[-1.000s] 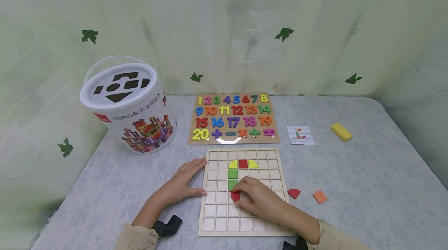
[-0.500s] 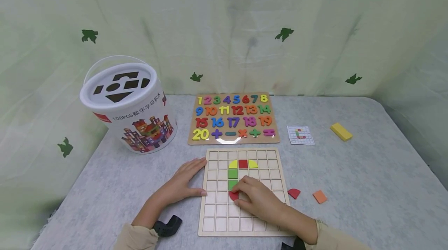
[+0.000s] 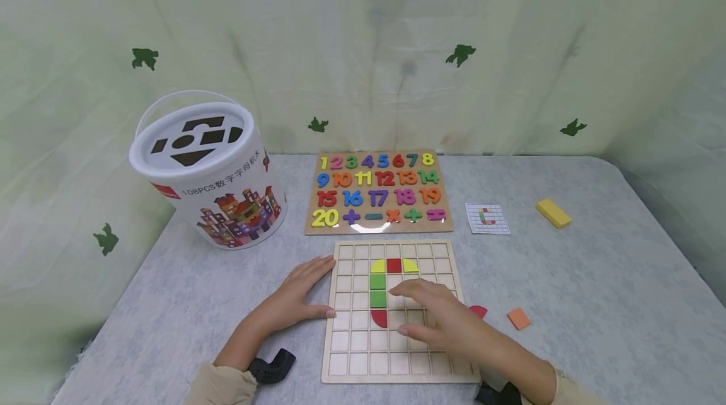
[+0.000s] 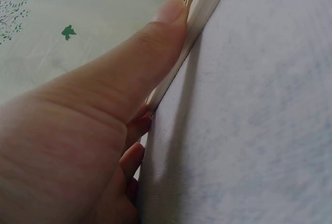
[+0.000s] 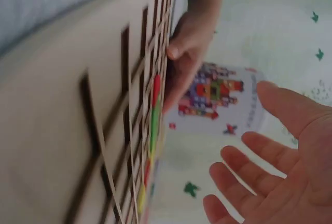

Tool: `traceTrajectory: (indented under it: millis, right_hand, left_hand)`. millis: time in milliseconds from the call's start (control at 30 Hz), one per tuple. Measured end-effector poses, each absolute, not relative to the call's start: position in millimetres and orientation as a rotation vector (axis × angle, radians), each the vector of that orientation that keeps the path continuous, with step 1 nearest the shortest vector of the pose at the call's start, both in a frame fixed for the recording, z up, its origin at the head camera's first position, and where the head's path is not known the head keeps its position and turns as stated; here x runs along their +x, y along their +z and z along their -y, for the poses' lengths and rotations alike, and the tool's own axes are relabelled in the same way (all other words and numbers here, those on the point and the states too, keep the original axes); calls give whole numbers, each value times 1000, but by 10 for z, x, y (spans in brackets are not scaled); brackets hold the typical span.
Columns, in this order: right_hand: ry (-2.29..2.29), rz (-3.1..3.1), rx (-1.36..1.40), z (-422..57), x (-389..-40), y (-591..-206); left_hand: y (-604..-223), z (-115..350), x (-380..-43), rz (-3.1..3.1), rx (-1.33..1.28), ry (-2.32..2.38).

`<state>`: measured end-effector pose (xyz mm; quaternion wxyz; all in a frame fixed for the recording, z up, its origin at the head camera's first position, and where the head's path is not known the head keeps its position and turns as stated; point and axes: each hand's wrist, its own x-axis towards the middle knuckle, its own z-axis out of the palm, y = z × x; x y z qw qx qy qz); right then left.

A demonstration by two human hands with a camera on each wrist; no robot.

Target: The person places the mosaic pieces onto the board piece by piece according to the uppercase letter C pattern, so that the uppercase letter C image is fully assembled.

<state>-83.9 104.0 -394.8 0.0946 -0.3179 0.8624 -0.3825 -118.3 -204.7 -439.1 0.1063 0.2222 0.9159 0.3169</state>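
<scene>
A wooden grid board (image 3: 360, 345) lies flat at the table's front. Set in its cells are two yellow quarter-circles (image 3: 410, 265) with a red square (image 3: 394, 265) between them, two green squares (image 3: 377, 281) in a column below the left one, and a red quarter-circle (image 3: 379, 318) at the column's foot. My left hand (image 3: 295, 295) touches the board's left edge; the left wrist view shows its thumb (image 4: 171, 14) against the rim. Over the board's right half hovers my right hand (image 3: 442, 317), fingers spread and holding nothing. Beside it a second red quarter-circle (image 3: 478, 311) is partly hidden.
An orange square (image 3: 518, 319) lies right of the board. Further back are a pattern card (image 3: 488, 219) and a yellow block (image 3: 553, 213). A number puzzle (image 3: 379, 193) stands behind the board, and a white bucket (image 3: 210, 172) at the back left.
The red quarter-circle slid slightly left into its cell under the green squares. My right hand then let go of it and drew back to the right. The left hand stayed put.
</scene>
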Motion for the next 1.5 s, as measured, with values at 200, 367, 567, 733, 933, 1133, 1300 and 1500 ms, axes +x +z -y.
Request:
traceTrajectory:
  millis: [200, 367, 567, 733, 933, 1133, 1300, 1500]
  right_hand:
    - [-1140, -2686, -900, -1425, -794, -3853]
    - [-1141, -2798, -811, -1755, -745, -3834]
    - [-1083, -2917, -661, -2070, -657, -3914]
    - [-963, -2935, -567, -2279, -636, -4058]
    - [-930, -2778, -456, -2443, -664, -4163]
    - [-871, -2778, -416, -2460, -696, -4220]
    - [-788, -2837, -373, -2417, -707, -4226]
    - [-858, -2920, -464, -2361, -697, -4192]
  left_hand:
    - [-4383, 2043, -1183, -2698, 662, 935]
    - [-4381, 2039, -1182, -2698, 661, 935]
    - [-4374, 2033, -1175, -2695, 641, 941]
    - [-4372, 2034, -1178, -2693, 642, 943]
    - [-4391, 2044, -1185, -2696, 636, 936]
    - [-4397, 2046, -1185, -2699, 648, 929]
    - [-4383, 2047, -1180, -2699, 650, 931]
    - [-4383, 2045, -1177, -2695, 640, 933]
